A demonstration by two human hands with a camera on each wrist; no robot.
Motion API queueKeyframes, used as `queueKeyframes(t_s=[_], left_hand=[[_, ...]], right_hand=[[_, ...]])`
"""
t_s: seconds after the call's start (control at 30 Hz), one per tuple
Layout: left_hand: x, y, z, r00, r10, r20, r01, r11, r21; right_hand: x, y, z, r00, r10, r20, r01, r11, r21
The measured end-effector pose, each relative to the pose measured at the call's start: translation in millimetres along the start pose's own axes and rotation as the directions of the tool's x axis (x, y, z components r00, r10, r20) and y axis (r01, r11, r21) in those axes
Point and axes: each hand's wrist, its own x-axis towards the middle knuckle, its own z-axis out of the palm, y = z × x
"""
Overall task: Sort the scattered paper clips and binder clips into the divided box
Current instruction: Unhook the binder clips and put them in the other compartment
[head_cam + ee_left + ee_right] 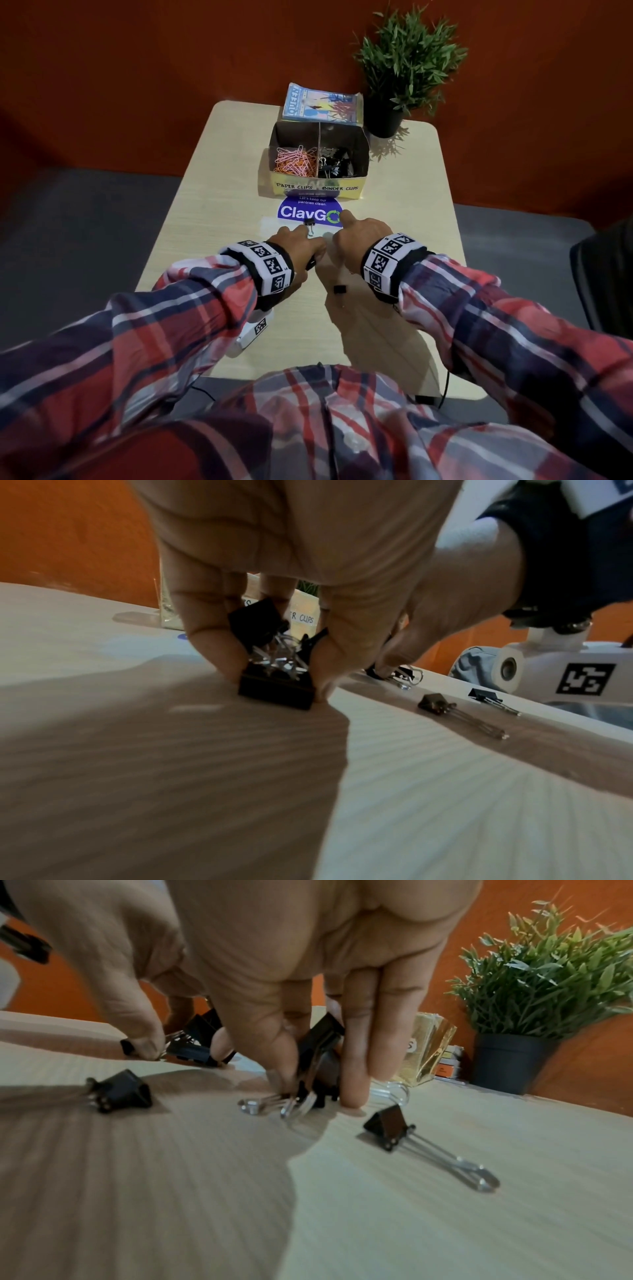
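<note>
Fingers of our left hand [301,561] and right hand [274,947] each pinch several small black metal binder clips [276,688] against the pale wooden table [219,212].

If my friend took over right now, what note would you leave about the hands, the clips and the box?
Left hand: pinching a bunch of black binder clips down on the table.
Right hand: pinching another black binder clip at the table.
Loose binder clips lie near the hands.
Divided box: pink and orange paper clips in the PAPER CLIPS side, black ones in the BINDER CLIPS side.
Done: most sorting.
Left: drop the held clips into the binder side, then gather the loose ones.
</note>
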Motion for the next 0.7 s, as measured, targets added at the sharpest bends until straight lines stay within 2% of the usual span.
queueKeyframes(t_s=[0.27,0.43,0.5,0.6,0.67,0.7], left_hand=[[-1,6,0,0.999,0.052,-0.010,-0.051,0.999,0.016],[-3,5,6,0.994,0.102,-0.042,-0.101,0.995,0.014],[-2,5,7,0.991,0.129,-0.042,-0.128,0.991,0.024],[2,7,9,0.990,0.141,-0.018,-0.141,0.990,0.014],[3,7,9,0.988,0.152,0.009,-0.152,0.988,0.015],[4,8,9,0.987,0.156,0.024,-0.156,0.988,0.015]], right_hand=[[4,5,6,0.999,-0.033,-0.023,0.032,0.999,-0.026],[3,22,1,0.981,0.037,-0.190,-0.020,0.996,0.091],[6,33,-15,0.959,0.078,-0.271,-0.037,0.987,0.155],[23,56,-56,0.884,0.134,-0.448,-0.044,0.978,0.206],[41,68,-82,0.850,0.172,-0.498,-0.057,0.970,0.238],[51,72,-92,0.851,0.179,-0.494,-0.061,0.967,0.246]])
